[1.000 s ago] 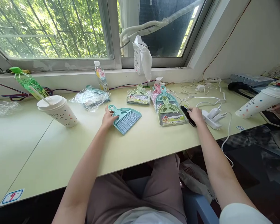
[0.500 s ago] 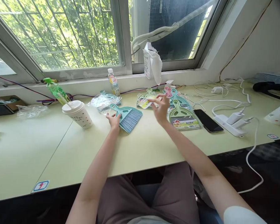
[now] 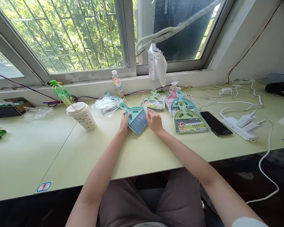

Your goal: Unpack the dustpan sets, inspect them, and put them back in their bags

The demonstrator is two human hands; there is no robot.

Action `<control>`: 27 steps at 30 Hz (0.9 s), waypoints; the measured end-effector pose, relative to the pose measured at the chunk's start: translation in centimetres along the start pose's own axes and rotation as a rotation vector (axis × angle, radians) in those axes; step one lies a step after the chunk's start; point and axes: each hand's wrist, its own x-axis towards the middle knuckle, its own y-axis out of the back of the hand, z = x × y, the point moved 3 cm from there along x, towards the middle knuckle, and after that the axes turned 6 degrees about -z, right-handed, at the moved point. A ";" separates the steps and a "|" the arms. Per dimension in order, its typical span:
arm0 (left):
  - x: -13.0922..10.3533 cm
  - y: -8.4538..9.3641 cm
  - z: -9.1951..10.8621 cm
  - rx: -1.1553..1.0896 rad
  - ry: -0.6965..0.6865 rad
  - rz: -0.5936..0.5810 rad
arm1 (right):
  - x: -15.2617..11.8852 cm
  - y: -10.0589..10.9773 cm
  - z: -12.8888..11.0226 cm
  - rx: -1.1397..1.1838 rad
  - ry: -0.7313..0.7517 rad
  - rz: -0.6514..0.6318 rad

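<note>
Two bare hands show on my head feed, both to the right of the white paper cup (image 3: 84, 119) that I use as my landmark. The left hand (image 3: 124, 122) grips the unwrapped teal dustpan-and-brush set (image 3: 137, 121) by its near-left edge, below the handle; I see the thumb, but most of the other fingers are hidden from me. That set is right of the cup and apart from it, its handle pointing back on the cup's side and its bristles fanning away from the cup. I cannot tell whether its lower edge rests on the table (image 3: 85, 157) or is raised a little.

The right hand (image 3: 155, 121) is farther right of the cup, at the bristle side of the set. Its thumb and forefinger are drawn close together on a thin pale slip (image 3: 145, 109), which sticks up beside the bristles. I cannot tell whether the fingertips touch the brush.

Behind the cup, to its left, I have a green-capped bottle (image 3: 62, 94); behind it to the right are a plastic-wrapped bundle (image 3: 109, 104) and a white-capped bottle (image 3: 118, 84). Well to the right of the cup, beyond both hands, lies a group of wrapped sets (image 3: 190, 121), green in front, teal and pink behind. Farther right of the cup come a black phone (image 3: 216, 123) and a white power strip (image 3: 239, 128).
</note>
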 end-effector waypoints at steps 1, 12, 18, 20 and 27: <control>-0.2 -0.2 0.2 -0.008 -0.023 -0.021 | 0.3 -0.6 0.5 0.046 -0.003 -0.062; 0.1 0.3 0.5 -0.001 -0.126 0.010 | 0.7 -2.5 2.9 0.169 -0.109 -0.238; 0.3 1.3 1.3 -0.070 -0.081 0.001 | 0.9 -0.8 3.1 0.240 -0.292 -0.317; 0.5 1.6 1.5 -0.051 -0.069 -0.022 | 1.0 -0.6 3.4 0.305 -0.300 -0.393; 0.5 1.9 1.5 -0.051 -0.080 -0.012 | 1.4 0.7 4.3 0.321 -0.340 -0.496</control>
